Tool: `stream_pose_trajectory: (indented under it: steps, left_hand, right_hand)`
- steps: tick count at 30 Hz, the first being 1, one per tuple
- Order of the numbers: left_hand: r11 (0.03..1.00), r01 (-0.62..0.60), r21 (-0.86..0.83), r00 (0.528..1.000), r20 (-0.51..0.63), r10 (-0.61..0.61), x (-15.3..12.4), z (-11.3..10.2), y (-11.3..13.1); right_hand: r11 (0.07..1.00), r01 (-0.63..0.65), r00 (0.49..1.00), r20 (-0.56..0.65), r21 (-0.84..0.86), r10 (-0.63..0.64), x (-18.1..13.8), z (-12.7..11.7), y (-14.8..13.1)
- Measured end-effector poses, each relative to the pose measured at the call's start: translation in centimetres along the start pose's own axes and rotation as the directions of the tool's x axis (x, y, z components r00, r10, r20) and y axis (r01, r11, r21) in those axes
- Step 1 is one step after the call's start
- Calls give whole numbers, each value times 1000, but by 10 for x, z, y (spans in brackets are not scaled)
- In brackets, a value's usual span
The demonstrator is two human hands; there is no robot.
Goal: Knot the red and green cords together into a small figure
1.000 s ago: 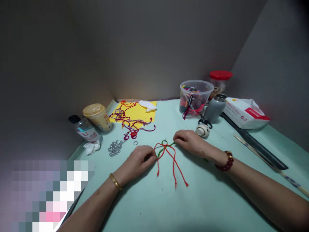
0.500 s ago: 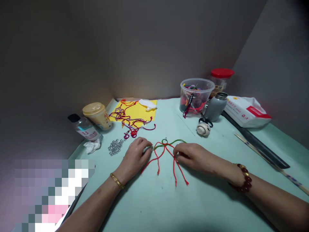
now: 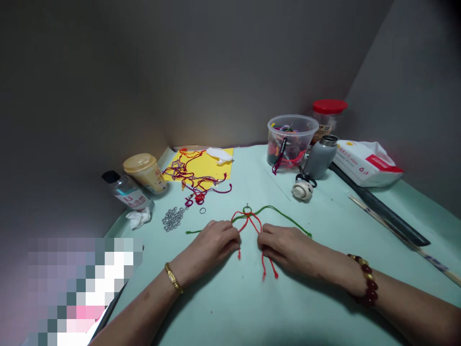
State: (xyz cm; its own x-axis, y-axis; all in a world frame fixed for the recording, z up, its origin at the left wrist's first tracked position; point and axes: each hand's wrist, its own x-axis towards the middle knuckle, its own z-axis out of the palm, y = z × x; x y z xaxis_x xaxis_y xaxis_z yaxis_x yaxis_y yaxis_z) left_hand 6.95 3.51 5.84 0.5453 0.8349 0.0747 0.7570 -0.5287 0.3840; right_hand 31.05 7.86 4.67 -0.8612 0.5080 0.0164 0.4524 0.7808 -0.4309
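Red cords (image 3: 255, 222) and a green cord (image 3: 284, 211) are joined at a small ring (image 3: 247, 210) in the middle of the table. My left hand (image 3: 218, 240) is closed on the red strands on the left, and one red end pokes out below its fingers. Closed on the right-hand red strands is my right hand (image 3: 281, 245), with two ends hanging out under it. The green cord spreads to both sides, its right end lying free and its left part running behind my left hand.
Metal rings (image 3: 173, 219) lie left, near a bottle (image 3: 129, 192) and a lidded cup (image 3: 146, 173). Tangled cords cover yellow paper (image 3: 216, 168). At the back right stand a clear tub (image 3: 292, 139), a grey flask (image 3: 321, 157), scissors (image 3: 306, 179) and a tissue pack (image 3: 370, 166).
Both hands have come nearer me, the left also slightly inward, from beside the green cord onto the red strands. The green cord's ends and a loose ring on the left now show.
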Motion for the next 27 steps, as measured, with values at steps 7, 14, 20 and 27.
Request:
stream_pose_trajectory:
  steps: [7,14,20,27]
  left_hand:
    - [999,1,-38,996,91,3,1,-2,15]
    - [984,89,-152,996,5,-89,1,-4,13]
    - [958,240,-156,944,-195,-268,0,-3,-14]
    - [977,175,-126,968,-162,-194,1,2,-14]
  right_hand:
    - [1000,7,1000,-5,-14,-7,-2,-2,-5]
    - [996,-7,1000,-30,84,9,-1,-4,-5]
    - [965,-236,945,-205,119,256,9,-6,6]
    - [992,-84,991,-98,91,93,14,-4,10]
